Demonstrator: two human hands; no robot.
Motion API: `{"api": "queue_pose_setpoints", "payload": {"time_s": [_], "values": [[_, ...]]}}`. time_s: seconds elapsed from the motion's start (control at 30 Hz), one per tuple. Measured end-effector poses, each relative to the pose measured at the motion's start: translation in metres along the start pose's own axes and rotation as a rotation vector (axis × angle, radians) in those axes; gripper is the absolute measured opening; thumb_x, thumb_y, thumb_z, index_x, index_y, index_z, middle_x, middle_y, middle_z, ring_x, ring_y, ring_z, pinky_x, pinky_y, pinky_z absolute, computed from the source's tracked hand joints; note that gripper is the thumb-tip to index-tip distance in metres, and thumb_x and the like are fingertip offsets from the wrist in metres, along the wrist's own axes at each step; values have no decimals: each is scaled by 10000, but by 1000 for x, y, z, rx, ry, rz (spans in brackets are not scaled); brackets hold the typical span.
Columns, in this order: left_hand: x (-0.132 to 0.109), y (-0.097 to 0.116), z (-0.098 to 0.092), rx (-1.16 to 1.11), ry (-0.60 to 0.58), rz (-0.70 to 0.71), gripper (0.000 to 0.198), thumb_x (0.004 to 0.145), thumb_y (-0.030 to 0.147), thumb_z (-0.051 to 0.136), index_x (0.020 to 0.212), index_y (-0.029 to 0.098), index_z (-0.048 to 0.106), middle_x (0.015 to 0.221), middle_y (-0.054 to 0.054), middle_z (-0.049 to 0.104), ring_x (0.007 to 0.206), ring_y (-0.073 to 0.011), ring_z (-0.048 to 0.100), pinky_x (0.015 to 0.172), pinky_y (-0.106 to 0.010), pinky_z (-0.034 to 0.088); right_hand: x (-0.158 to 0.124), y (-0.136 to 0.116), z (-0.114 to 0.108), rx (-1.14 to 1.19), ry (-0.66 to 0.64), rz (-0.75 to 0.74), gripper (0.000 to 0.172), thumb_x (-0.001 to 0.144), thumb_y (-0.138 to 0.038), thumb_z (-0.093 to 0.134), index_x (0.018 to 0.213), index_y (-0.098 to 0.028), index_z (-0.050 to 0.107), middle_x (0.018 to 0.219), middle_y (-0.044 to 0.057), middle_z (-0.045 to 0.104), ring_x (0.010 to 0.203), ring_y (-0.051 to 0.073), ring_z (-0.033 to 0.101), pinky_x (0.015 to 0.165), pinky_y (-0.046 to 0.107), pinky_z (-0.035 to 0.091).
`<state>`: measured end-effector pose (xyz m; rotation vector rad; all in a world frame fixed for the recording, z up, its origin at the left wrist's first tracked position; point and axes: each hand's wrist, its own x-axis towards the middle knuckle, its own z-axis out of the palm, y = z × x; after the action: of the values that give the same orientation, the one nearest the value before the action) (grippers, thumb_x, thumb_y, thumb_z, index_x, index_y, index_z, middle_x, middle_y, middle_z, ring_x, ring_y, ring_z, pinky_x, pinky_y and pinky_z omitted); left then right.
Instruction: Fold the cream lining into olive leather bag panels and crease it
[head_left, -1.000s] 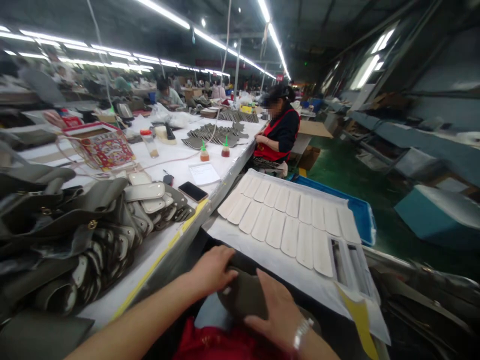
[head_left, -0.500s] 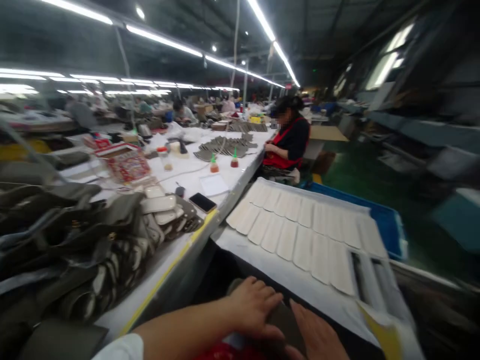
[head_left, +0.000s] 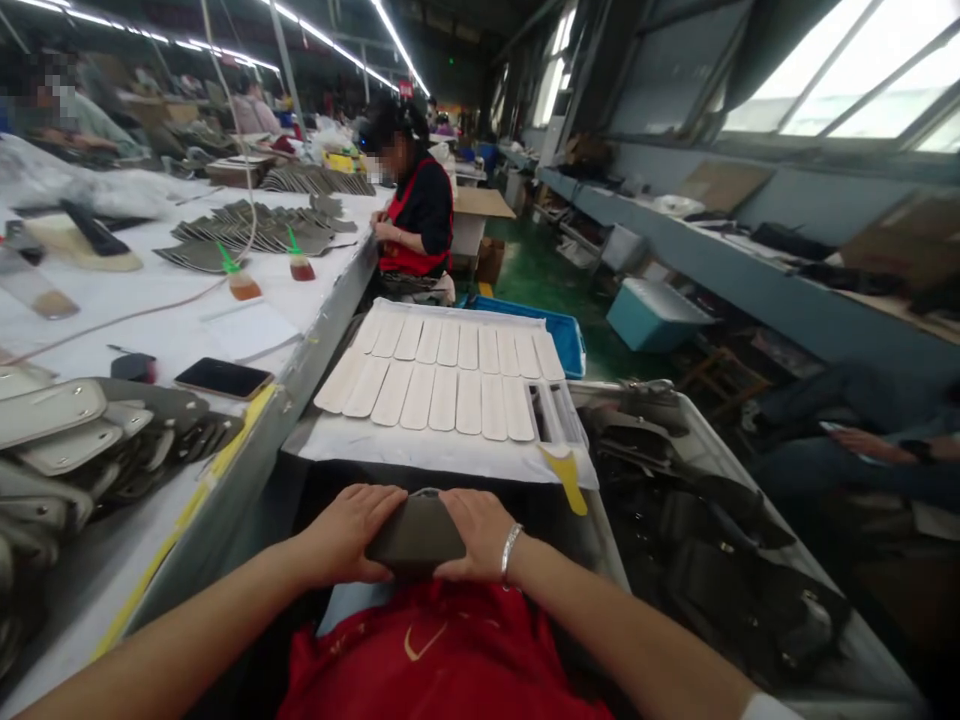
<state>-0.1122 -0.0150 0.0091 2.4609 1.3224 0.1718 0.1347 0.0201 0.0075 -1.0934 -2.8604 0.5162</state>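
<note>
Hands: left hand [head_left: 346, 532] and right hand [head_left: 480, 530] each clamp one end of the dark leather piece [head_left: 416, 535] — fingers curled over its far edge, thumbs on the near side.
Piece: near centre, held above the red shirt [head_left: 442, 650], just near of the white sheet [head_left: 390, 450].
Sheet: carries two rows of overlapping cream strips [head_left: 442, 375]; a yellow scraper [head_left: 566, 478] lies at its near right corner.
Left: table [head_left: 150, 330] with a phone [head_left: 223, 378] and stacked grey pieces [head_left: 82, 440].
Risk: my read — it is gripped at the ends only, so a slack pinch could let it sag or drop into the dark gap below. A shove forward could catch the sheet edge and shift the strips.
Hidden: the piece's underside is covered. Can't tell whether it is single or folded. The dark pile [head_left: 712, 540] on the right is too murky to sort.
</note>
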Motion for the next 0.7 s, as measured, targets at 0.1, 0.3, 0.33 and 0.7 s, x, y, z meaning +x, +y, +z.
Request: {"api": "queue_pose_setpoints", "payload": {"time_s": [0.1, 0.3, 0.33, 0.7], "values": [[2, 1, 5, 7, 59, 10, 729, 635, 423, 634, 1261, 136, 395, 1249, -140, 502, 1129, -275, 458, 980, -399, 295, 2, 1, 2, 12, 25, 11, 859, 581, -609, 671, 1243, -125, 414, 1194, 132, 508, 1050, 272, 467, 900, 404, 342], [4, 4, 2, -35, 103, -17, 680, 602, 421, 627, 1202, 172, 426, 1191, -115, 533, 1068, -278, 488, 952, -399, 316, -1, 2, 1, 17, 33, 19, 878, 556, -627, 676, 1235, -137, 413, 1165, 117, 525, 1027, 269, 475, 889, 406, 341], [3, 4, 3, -40, 111, -18, 679, 598, 409, 627, 1204, 179, 424, 1196, -110, 532, 1075, -277, 486, 962, -399, 307, -1, 2, 1, 20, 37, 24, 900, 549, -652, 669, 1240, -137, 412, 1164, 118, 527, 1024, 271, 477, 892, 408, 341], [11, 4, 4, -30, 97, -121, 675, 564, 354, 624, 1182, 139, 459, 1141, -123, 547, 1036, -289, 474, 955, -422, 286, 38, -20, -2, -125, -44, 314, 591, 767, -702, 397, 945, -171, 587, 899, 105, 622, 833, 290, 556, 724, 449, 431]]}}
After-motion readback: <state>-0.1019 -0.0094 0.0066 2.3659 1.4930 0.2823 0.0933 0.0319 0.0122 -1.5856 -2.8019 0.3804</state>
